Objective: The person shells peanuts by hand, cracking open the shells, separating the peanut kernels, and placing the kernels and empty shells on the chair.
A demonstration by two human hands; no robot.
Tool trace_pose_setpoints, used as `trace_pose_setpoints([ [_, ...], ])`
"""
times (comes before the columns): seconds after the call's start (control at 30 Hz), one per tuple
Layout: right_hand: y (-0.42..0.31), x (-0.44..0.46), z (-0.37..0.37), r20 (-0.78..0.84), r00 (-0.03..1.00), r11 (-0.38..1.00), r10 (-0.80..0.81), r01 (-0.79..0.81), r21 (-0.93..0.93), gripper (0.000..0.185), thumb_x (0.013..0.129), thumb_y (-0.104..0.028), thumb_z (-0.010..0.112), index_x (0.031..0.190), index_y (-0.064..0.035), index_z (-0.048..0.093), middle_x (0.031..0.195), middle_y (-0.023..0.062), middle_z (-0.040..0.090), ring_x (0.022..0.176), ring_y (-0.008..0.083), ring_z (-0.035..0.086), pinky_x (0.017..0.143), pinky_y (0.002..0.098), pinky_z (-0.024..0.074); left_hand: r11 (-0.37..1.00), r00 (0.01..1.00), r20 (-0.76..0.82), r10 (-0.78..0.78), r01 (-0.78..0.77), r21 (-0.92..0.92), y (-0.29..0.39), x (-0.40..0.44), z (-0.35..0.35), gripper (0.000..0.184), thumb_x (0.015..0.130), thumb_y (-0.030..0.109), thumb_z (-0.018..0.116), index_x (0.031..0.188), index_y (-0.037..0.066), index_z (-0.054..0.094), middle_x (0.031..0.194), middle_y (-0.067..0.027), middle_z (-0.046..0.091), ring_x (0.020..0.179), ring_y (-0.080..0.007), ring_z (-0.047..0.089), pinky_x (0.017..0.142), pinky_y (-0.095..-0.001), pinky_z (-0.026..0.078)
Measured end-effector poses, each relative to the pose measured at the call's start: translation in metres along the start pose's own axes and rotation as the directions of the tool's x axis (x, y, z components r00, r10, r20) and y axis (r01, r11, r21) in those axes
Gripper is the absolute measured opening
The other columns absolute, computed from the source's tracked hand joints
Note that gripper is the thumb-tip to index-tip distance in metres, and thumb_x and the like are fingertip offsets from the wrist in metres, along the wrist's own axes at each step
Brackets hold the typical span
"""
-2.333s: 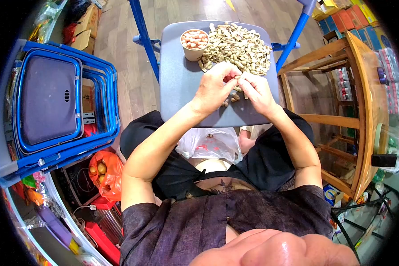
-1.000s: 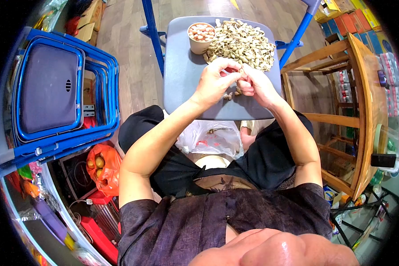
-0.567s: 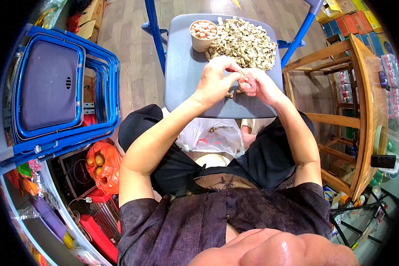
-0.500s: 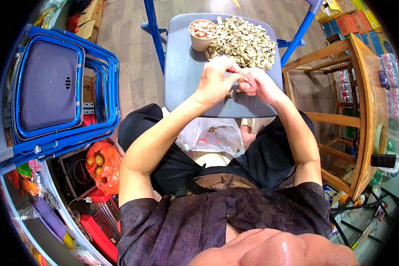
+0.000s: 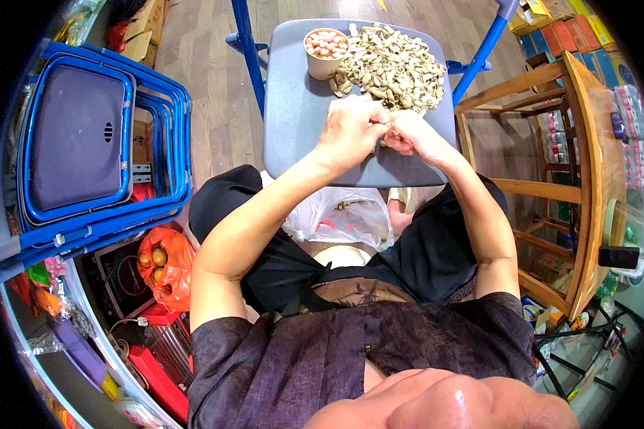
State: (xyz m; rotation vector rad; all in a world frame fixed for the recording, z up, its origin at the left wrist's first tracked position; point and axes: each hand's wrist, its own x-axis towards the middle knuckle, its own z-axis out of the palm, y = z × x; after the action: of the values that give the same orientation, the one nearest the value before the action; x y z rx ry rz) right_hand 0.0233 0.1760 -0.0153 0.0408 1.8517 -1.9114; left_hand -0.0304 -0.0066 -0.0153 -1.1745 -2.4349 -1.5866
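My left hand [image 5: 350, 131] and my right hand [image 5: 414, 134] meet fingertip to fingertip over the seat. Both are closed in a pinch on a small peanut, mostly covered by the fingers. Just beyond them a heap of peanut shells [image 5: 397, 68] spreads over the back right of the grey seat [image 5: 286, 129]. Left of the heap stands a paper cup [image 5: 324, 68], filled to the rim with pinkish shelled peanuts [image 5: 327, 44]. A few pieces under my hands are partly hidden.
A clear plastic bag [image 5: 340, 218] hangs open between my knees, below the seat's near edge. Folded blue chairs [image 5: 86, 136] lean at left, above an orange bag [image 5: 172, 268] of round produce. A wooden frame [image 5: 576, 186] stands close on the right.
My hands stay together with fingertips touching; the right fingers have curled and turned slightly downward. The cup and the shell heap have not moved apart from a slight view shift.
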Motion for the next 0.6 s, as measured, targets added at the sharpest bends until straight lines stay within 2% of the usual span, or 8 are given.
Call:
trace_pose_setpoints([
  [0.07,0.002,0.001,0.004,0.0,1.0,1.0,0.008,-0.008,-0.008,0.03,0.091,-0.033,0.047,0.074,-0.0096,0.053,0.057,-0.0057,0.039,0.046,0.0052,0.029,0.04,0.0225,0.0217,1.0,1.0,-0.004,0.006,-0.006,-0.008,-0.002,-0.001,0.002,0.01,0.072,0.007,0.071,0.076,0.002,0.063,0.076,-0.0129,0.062,0.074,-0.0276,0.062,0.067,-0.0367,0.047],
  [0.13,0.002,0.002,0.013,-0.008,0.997,0.99,0.075,-0.074,0.123,0.028,0.092,-0.031,0.045,0.075,-0.0101,0.053,0.057,-0.0063,0.038,0.045,0.0047,0.027,0.04,0.0225,0.019,0.99,0.998,0.002,-0.056,0.056,-0.127,-0.005,0.001,0.001,0.007,0.077,0.007,0.07,0.08,0.002,0.065,0.075,-0.0084,0.064,0.072,-0.0196,0.061,0.067,-0.0308,0.047],
  [0.17,-0.003,0.0,0.015,0.015,0.997,0.986,0.07,-0.071,0.151,0.027,0.093,-0.032,0.045,0.081,-0.0095,0.054,0.058,-0.0062,0.038,0.047,0.0047,0.028,0.041,0.0222,0.0202,0.99,0.998,0.002,-0.056,0.056,-0.127,-0.005,0.001,0.001,0.007,0.077,0.007,0.07,0.08,0.002,0.065,0.075,-0.0084,0.064,0.072,-0.0196,0.061,0.067,-0.0308,0.047],
  [0.2,-0.007,-0.001,0.018,0.017,0.997,0.986,0.069,-0.071,0.148,0.027,0.093,-0.032,0.045,0.081,-0.0095,0.054,0.058,-0.0062,0.038,0.047,0.0047,0.028,0.041,0.0222,0.0202,0.895,0.969,0.084,-0.232,0.247,-0.373,-0.006,0.002,0.0,0.007,0.08,0.007,0.068,0.083,0.002,0.065,0.077,-0.006,0.064,0.072,-0.0155,0.06,0.068,-0.0281,0.047],
  [0.23,-0.011,-0.003,0.02,0.028,0.998,0.96,0.054,-0.06,0.272,0.026,0.093,-0.032,0.046,0.084,-0.0091,0.054,0.06,-0.0059,0.038,0.048,0.0051,0.029,0.042,0.0216,0.0218,0.706,0.906,0.205,-0.371,0.419,-0.572,-0.007,0.003,-0.001,0.007,0.083,0.007,0.067,0.087,0.001,0.065,0.079,-0.0035,0.064,0.073,-0.0115,0.058,0.068,-0.0253,0.047],
  [0.27,-0.014,-0.003,0.022,0.035,0.999,0.918,0.038,-0.049,0.394,0.025,0.093,-0.032,0.047,0.087,-0.0086,0.055,0.061,-0.0056,0.039,0.049,0.0054,0.031,0.044,0.021,0.0235,0.707,0.906,0.202,-0.372,0.417,-0.571,-0.008,0.003,-0.003,0.007,0.083,0.007,0.067,0.087,0.001,0.065,0.079,-0.0035,0.064,0.073,-0.0115,0.058,0.068,-0.0253,0.047],
  [0.37,-0.017,-0.001,0.02,0.057,0.997,0.905,0.046,-0.066,0.42,0.025,0.093,-0.031,0.048,0.094,-0.0069,0.055,0.062,-0.0043,0.04,0.052,0.0064,0.033,0.046,0.0206,0.0265,0.485,0.876,0.264,-0.404,0.45,-0.75,-0.01,0.005,-0.003,0.013,0.088,0.009,0.064,0.098,0.001,0.065,0.085,-0.0025,0.064,0.075,-0.0084,0.056,0.071,-0.0231,0.046],
  [0.6,-0.011,0.002,0.017,0.086,0.995,0.897,0.052,-0.085,0.434,0.022,0.092,-0.027,0.049,0.098,-0.0057,0.054,0.068,-0.0033,0.045,0.055,0.0064,0.037,0.047,0.0213,0.0299,0.374,0.852,0.325,-0.411,0.483,-0.792,-0.016,0.004,-0.004,0.015,0.09,0.014,0.063,0.1,0.003,0.066,0.087,-0.0013,0.065,0.078,-0.0085,0.057,0.076,-0.024,0.045],
])
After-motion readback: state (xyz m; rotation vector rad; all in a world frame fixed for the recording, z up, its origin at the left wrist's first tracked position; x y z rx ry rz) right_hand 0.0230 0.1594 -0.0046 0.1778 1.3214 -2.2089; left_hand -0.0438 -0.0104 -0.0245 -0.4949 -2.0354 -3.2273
